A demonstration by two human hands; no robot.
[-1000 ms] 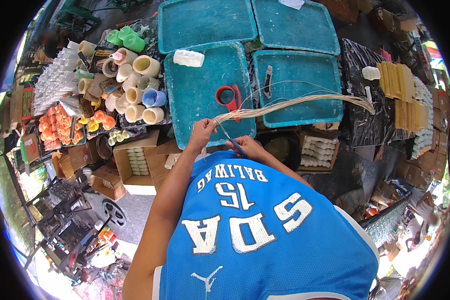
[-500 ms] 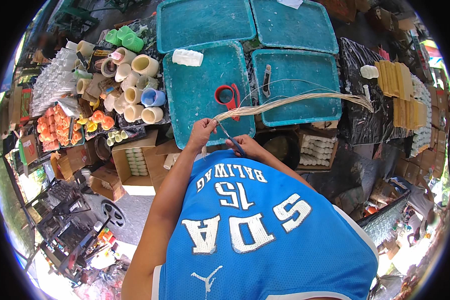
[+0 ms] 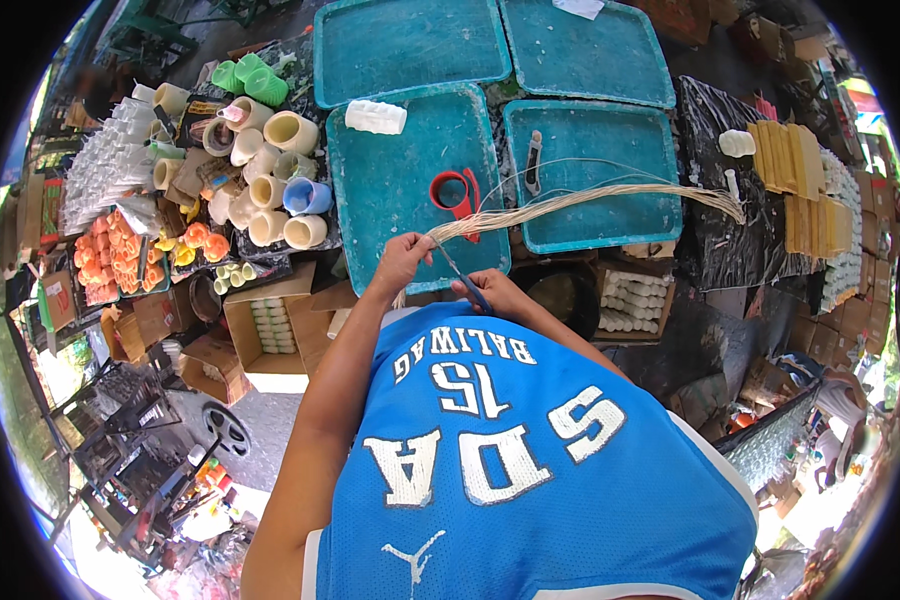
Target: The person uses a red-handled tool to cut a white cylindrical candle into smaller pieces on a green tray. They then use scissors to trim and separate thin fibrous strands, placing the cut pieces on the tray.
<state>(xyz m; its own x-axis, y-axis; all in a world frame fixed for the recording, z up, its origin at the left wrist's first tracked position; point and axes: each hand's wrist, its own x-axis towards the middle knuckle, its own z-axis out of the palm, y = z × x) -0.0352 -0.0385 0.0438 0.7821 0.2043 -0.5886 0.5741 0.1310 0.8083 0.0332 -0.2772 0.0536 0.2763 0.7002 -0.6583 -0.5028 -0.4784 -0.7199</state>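
My left hand [image 3: 404,262] is closed around one end of a long bundle of cream strings [image 3: 570,203]. A short tail of the strings hangs below that fist. The rest stretches right across two teal trays to a frayed end on black plastic. My right hand [image 3: 494,291] grips a pair of scissors [image 3: 478,297] by dark blue handles. Their blades point up and left to the strings beside my left fingers; whether they are parted I cannot tell. Just beyond the bundle lies a red tape dispenser [image 3: 454,192]. Further right, a utility knife [image 3: 533,165] rests on a tray.
Teal trays [image 3: 410,40] cover the table, one bearing a white ribbed cylinder [image 3: 375,117]. Cream tubes [image 3: 290,131], orange pieces [image 3: 120,250] and white pieces crowd the left. Yellow slabs [image 3: 818,225] are stacked at right. Open cardboard boxes [image 3: 270,330] stand below the table edge.
My left hand and the string tail under it have shifted very slightly left. The scissors stay at nearly the same place by the strings.
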